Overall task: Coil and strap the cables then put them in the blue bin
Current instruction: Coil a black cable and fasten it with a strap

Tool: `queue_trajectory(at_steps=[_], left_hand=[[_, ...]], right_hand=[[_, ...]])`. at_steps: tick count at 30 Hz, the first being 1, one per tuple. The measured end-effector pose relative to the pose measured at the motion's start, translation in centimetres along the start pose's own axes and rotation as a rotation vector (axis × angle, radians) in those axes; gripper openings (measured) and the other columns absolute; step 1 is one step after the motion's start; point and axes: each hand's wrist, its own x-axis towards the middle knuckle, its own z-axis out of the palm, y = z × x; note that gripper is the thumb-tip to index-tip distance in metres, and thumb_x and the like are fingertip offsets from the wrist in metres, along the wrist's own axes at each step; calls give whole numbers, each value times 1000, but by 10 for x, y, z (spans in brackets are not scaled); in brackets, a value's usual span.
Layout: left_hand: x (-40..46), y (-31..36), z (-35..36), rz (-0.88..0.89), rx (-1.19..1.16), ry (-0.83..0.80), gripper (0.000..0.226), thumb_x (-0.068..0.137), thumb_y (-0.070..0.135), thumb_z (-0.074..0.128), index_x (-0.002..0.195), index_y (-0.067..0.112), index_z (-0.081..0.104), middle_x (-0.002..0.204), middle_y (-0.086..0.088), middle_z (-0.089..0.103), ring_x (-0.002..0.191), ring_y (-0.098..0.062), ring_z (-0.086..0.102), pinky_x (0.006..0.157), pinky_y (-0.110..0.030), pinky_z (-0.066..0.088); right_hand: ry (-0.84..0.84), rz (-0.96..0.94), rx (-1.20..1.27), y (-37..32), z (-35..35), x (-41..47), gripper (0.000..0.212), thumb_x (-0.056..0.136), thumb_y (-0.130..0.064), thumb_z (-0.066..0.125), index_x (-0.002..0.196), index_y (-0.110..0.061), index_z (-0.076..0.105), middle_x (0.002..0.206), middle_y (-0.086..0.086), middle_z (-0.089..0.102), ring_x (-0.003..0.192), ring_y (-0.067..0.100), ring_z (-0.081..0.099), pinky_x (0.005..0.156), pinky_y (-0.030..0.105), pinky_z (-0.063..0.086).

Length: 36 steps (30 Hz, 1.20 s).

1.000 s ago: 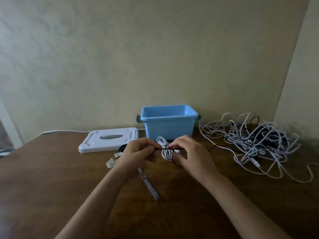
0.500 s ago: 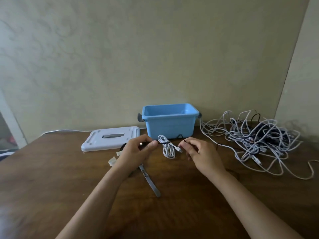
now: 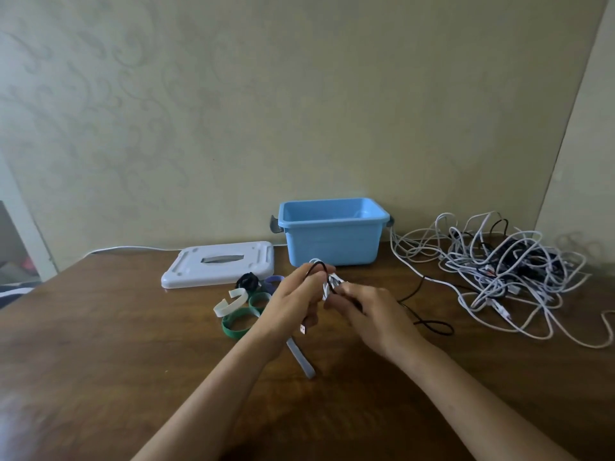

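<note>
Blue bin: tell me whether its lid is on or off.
Off. The blue bin stands open-topped by the wall, its inside visible; the white lid lies flat on the table to its left.

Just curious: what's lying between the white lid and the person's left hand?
Loose straps on the table: green loops, a white one, a black one, seen from the head view, between lid and left hand.

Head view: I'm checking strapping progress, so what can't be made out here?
- White coiled cable: mostly hidden by both hands; whether a strap is on it cannot be told.
- Blue bin: front wall hides its floor.
- Cable pile: too tangled to count.
</note>
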Motion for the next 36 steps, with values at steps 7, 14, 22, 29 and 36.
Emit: queue_trajectory(at_steps=[7,14,22,29,36], left_hand=[[0,5,-4,47,-22,96,32,105,32,44,86,8,56,57,2,35,47,-10,30,44,-24,27],[5,11,-26,107,-137,294,48,106,40,35,77,4,47,62,-7,51,58,-15,52,72,-36,48],[2,15,-22,45,-223,152,44,106,40,39,68,18,45,58,3,29,46,-11,21,42,-25,21],[6,9,-26,57,474,167,39,106,37,40,90,19,71,75,7,74,54,1,56,55,-16,40],[5,1,-14,19,759,-25,31,104,38,45,90,31,72,66,9,70,58,2,58,58,-12,42]], right_hand=[[-165,1,-82,-5,0,-2,21,101,-45,56,93,-29,66,74,-11,65,68,5,61,58,25,45],[-251,69,-176,8,-14,1,21,102,-44,53,89,-36,67,81,-16,65,74,3,61,61,21,41],[-215,108,-201,14,-15,4,27,99,-49,56,83,-32,69,82,-13,65,74,4,60,62,25,42],[97,215,-141,31,-35,7,38,104,-50,43,81,-27,62,71,-6,65,67,10,65,64,29,49],[241,174,277,20,-34,8,38,103,-50,45,85,-25,67,69,-15,63,66,0,57,67,18,50]])
